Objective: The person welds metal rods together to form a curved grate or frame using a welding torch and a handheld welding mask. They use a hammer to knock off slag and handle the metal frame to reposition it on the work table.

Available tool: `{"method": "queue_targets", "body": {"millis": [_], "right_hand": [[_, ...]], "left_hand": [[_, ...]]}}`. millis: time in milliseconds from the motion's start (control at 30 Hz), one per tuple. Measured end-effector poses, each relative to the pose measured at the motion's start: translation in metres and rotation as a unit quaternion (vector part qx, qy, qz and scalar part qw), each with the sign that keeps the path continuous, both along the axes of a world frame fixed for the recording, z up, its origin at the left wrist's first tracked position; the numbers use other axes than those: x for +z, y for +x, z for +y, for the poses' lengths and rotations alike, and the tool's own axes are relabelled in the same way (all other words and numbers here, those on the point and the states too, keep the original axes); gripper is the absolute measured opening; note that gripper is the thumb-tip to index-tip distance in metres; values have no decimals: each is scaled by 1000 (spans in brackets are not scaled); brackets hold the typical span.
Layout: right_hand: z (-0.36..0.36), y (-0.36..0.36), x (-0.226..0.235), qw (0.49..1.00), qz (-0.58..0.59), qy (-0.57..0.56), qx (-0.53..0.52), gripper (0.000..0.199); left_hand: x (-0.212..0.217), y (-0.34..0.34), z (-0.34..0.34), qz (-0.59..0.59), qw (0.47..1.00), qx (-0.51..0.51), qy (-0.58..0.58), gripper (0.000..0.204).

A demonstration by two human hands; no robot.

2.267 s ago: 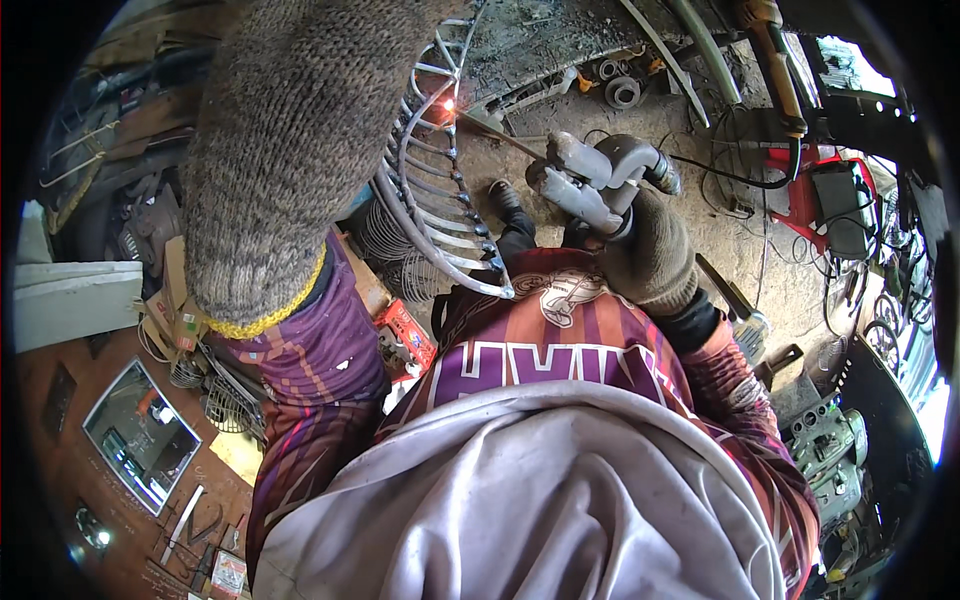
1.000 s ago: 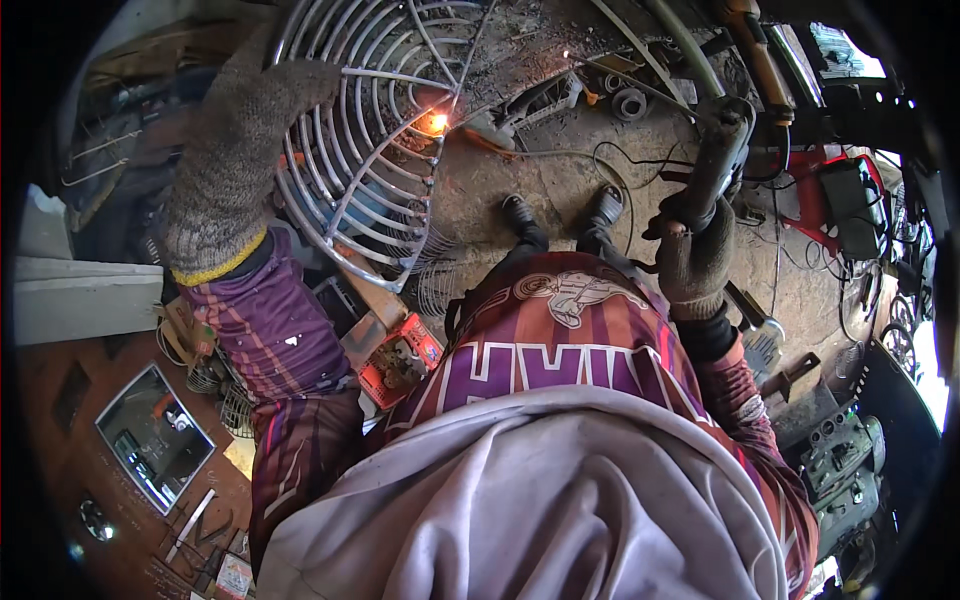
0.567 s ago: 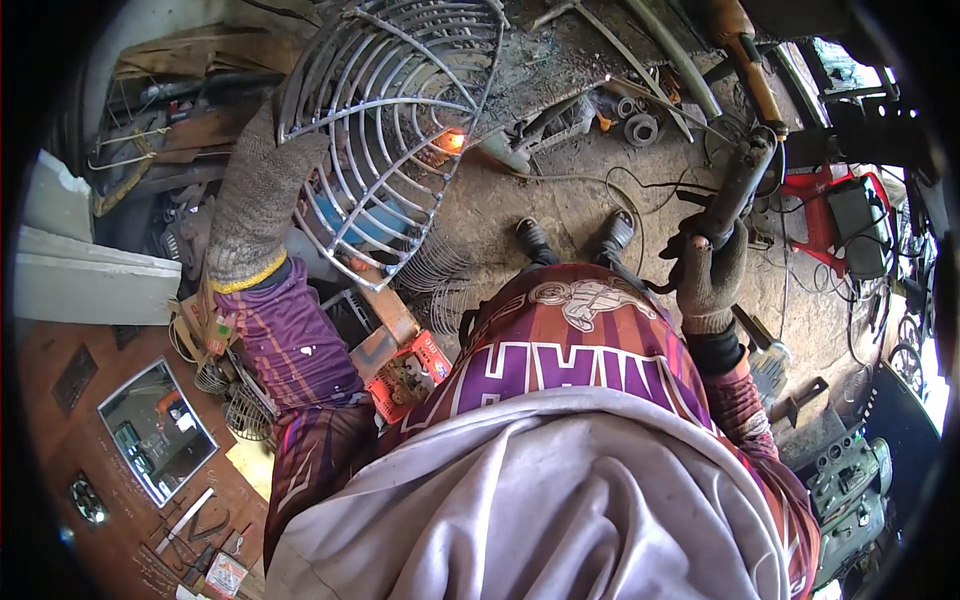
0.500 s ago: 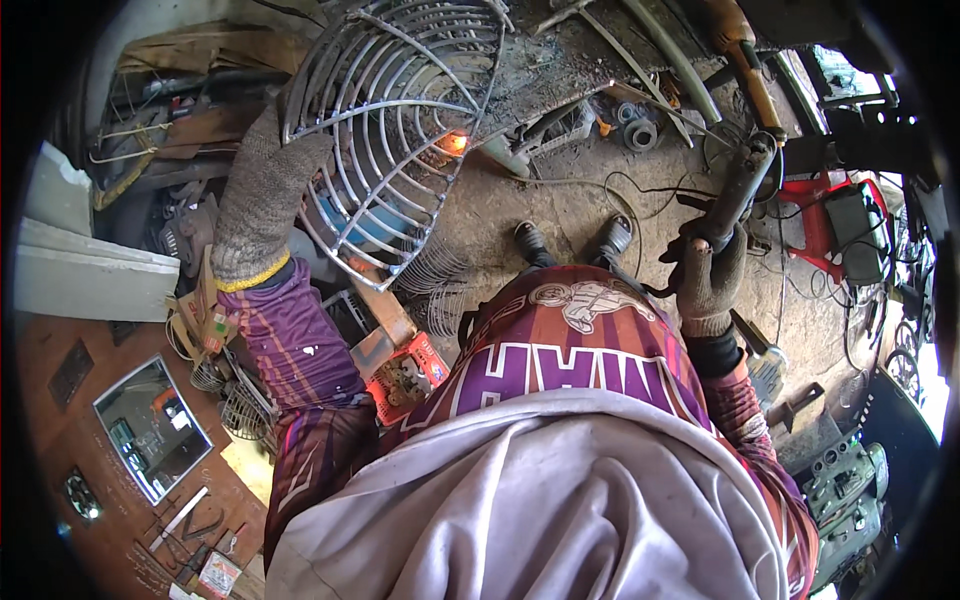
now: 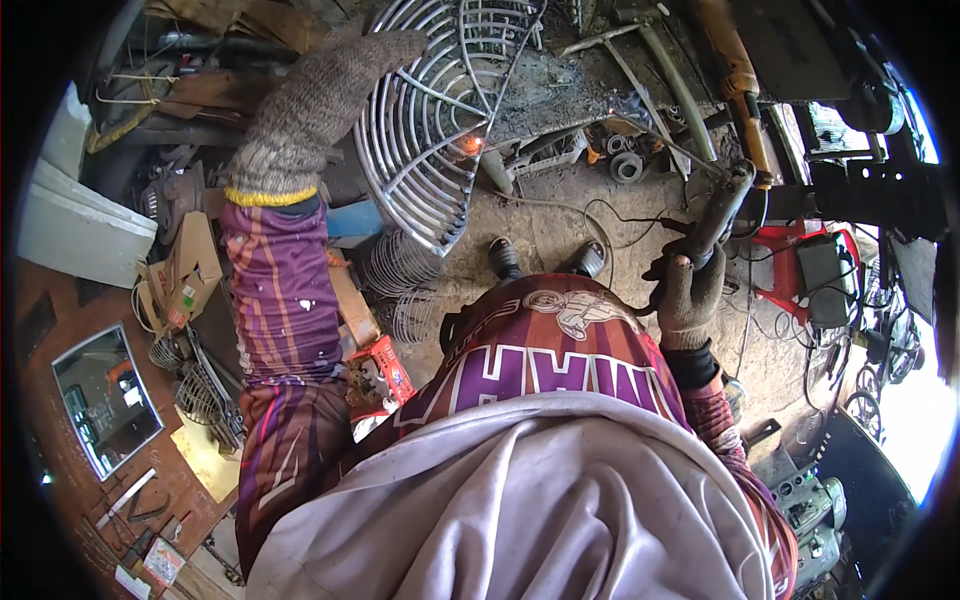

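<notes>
My left hand [image 5: 392, 52], in a grey knitted glove with a yellow cuff, grips the left edge of a curved metal wire grille [image 5: 425, 120]. Its fingertips are partly lost against the bars. A spot on the grille's lower right edge glows orange [image 5: 470, 146]. On the right, my right hand [image 5: 690, 300], also gloved, is closed around a welding electrode holder [image 5: 722, 205]. From the holder's upper end a thin rod [image 5: 665, 135] slants up to the left, with faint bluish smoke at its tip, apart from the grille.
An orange-bodied power tool [image 5: 738, 75] lies beyond the holder. Cables [image 5: 600, 215] trail over the floor near my feet. Stacked wire rings [image 5: 400, 275] and a red box [image 5: 380, 375] are beside my left arm. A red stool [image 5: 790, 265] stands at the right.
The grille has turned and shifted right and away with my left hand. The view has moved slightly. My right hand keeps its hold on the electrode holder.
</notes>
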State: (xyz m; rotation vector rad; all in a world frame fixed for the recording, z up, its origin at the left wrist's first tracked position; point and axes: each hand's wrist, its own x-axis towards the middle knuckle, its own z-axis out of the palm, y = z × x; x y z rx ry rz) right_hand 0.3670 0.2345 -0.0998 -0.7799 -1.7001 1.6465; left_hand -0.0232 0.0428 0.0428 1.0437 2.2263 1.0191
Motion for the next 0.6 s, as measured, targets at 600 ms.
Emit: {"method": "queue_targets", "body": {"millis": [600], "right_hand": [[-1,2,5,1000,-17,-19,-12,40]], "left_hand": [[-7,-40,-63,31,993,59,-94,52]]}}
